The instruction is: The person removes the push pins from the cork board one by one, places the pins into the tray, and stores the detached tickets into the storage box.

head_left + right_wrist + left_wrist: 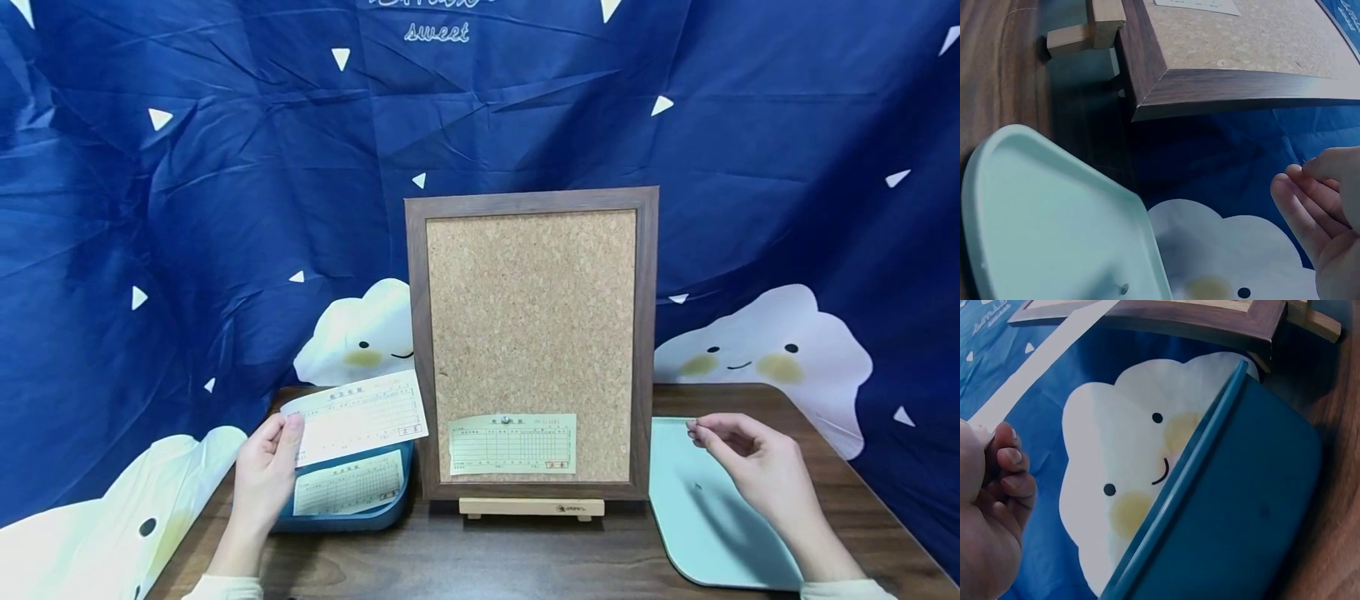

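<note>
My left hand [264, 467] pinches a printed paper slip [356, 417] by its left end, thumb in front. The slip is held up beside the left edge of a framed corkboard [532, 317]. A green slip [512, 450] is fixed low on the cork by a silver thumbtack [506, 420]. Below the held slip, another slip [348, 487] lies in a blue bin [337, 523]. Above a mint tray [690, 533], my right hand [757, 467] brings thumb and fingertips together on a tiny pin, mostly hidden; only a fine tip shows in the right wrist view.
A small thumbtack [1124, 289] lies on the mint tray. The board stands on a light wooden easel [531, 507] upon the brown wooden table [480, 554]. Behind hangs a blue cloth [225, 208] with white clouds and triangles.
</note>
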